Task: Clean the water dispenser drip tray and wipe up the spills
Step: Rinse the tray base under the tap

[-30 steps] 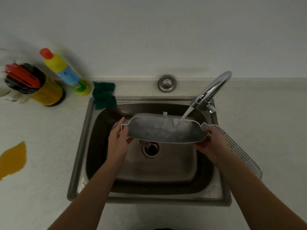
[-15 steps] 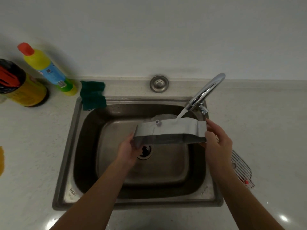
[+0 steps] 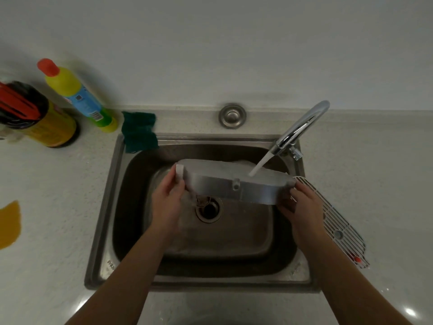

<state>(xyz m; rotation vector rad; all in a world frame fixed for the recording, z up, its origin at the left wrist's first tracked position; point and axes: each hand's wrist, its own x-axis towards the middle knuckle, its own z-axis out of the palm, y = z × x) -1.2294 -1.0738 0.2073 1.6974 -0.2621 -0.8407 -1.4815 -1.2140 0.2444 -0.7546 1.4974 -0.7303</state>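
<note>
Drip tray [image 3: 234, 181], a grey plastic piece, is held over the steel sink [image 3: 103, 231], above the drain [image 3: 209, 208], and is tilted so that its underside and one long side wall are turned toward the camera. It is gripped at both ends. The left hand [image 3: 167, 198] is closed around the left end, with the thumb laid over the small tab there. The right hand [image 3: 301, 207] is closed on the right end, the fingers tucked beneath it. A stream of water [image 3: 260, 165] is seen running from the curved chrome tap [image 3: 302, 127] and striking the upper face of the tray toward its right side; water is also seen trickling off the lower left edge toward the drain.

A wire grille [image 3: 335, 221] is laid on the counter [image 3: 375, 184] just right of the sink, close by the right hand. A dark green scouring pad [image 3: 139, 131] is draped over the sink's back left corner. Behind it, on the left, a yellow bottle [image 3: 77, 95] with a red cap and a blue label is seen leaning, and a dark-lidded yellow tub [image 3: 46, 123] is set beside it. A yellow-orange spill [image 3: 9, 224] is spread on the counter at the left edge of view, well apart from the sink. A round metal cap [image 3: 232, 115] is fitted in the counter behind the basin.
</note>
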